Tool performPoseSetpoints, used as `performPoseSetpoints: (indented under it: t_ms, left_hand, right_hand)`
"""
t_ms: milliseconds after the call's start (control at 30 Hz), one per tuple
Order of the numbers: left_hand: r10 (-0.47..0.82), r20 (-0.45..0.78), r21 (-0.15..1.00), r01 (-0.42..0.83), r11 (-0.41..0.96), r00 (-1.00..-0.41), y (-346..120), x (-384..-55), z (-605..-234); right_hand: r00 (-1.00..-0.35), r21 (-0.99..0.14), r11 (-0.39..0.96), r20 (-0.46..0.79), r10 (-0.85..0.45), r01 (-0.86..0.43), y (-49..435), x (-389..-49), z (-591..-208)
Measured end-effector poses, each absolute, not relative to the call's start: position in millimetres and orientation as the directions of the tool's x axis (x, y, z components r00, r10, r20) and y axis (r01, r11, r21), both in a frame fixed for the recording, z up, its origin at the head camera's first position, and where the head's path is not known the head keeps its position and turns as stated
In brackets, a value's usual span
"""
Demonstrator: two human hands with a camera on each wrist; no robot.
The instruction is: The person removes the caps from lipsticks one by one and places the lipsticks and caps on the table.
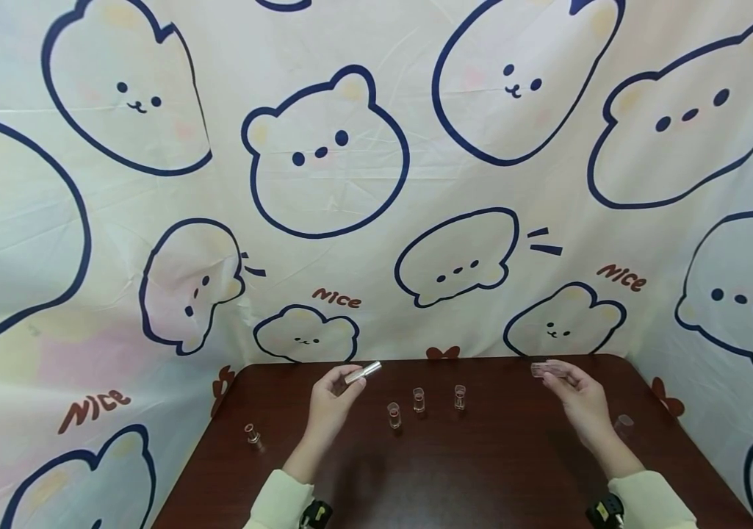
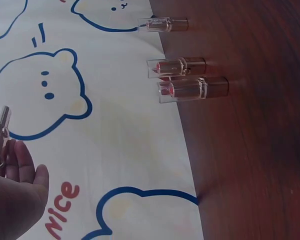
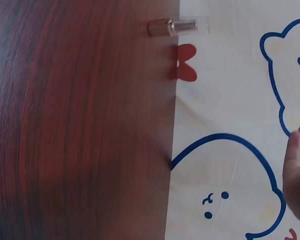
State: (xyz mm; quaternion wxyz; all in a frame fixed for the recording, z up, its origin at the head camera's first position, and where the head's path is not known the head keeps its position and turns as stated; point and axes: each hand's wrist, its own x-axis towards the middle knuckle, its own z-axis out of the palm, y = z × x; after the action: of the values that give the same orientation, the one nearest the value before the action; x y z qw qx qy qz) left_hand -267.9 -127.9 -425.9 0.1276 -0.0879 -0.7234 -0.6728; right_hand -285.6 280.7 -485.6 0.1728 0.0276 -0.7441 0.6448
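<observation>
My left hand [image 1: 331, 405] pinches a slim, shiny lipstick tube [image 1: 363, 372] between thumb and fingers, held tilted above the table's back part. The left wrist view catches part of that hand and the lipstick tube [image 2: 2, 135] at its left edge. Over the table's back right, my right hand [image 1: 577, 393] holds a small clear, pinkish piece [image 1: 546, 369] that resembles a lipstick cap. Only some fingers [image 3: 299, 150] of it show in the right wrist view; the piece is outside that frame. Between the hands stand three lipsticks with clear caps, the nearest-left one [image 1: 394, 416] closest to my left hand.
A short lipstick base [image 1: 252, 433] stands at the left of the brown table [image 1: 482, 470]. Beside the right wrist, a clear cap [image 1: 624, 425] stands near the right edge. A patterned cloth [image 1: 323, 191] hangs behind the table and along both sides.
</observation>
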Motion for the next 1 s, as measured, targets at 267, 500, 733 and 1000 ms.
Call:
performPoseSetpoints:
  t_ms: [267,500,733,1000]
  left_hand:
    - [-0.067,0.283,0.957,0.277,0.09,-0.957,-137.8,-269.7,-436.8]
    - [-0.124,0.25,0.965,0.238,0.108,-0.96,-147.7,-285.2,-464.0]
    - [-0.152,0.226,0.968,0.204,0.147,-0.962,-152.8,-283.9,-465.5]
    - [-0.158,0.255,0.953,0.22,0.209,-0.954,-147.8,-261.4,-441.1]
  right_hand:
    - [-0.913,-0.912,0.403,0.23,0.336,-0.082,294.6,-290.4,-490.7]
    - [-0.891,-0.853,0.521,0.214,0.4,0.029,302.7,-289.7,-494.4]
    - [-0.871,-0.794,0.603,0.239,0.43,0.08,308.8,-292.1,-499.3]
    - [-0.877,-0.739,0.653,0.194,0.44,0.164,313.7,-292.8,-505.4]
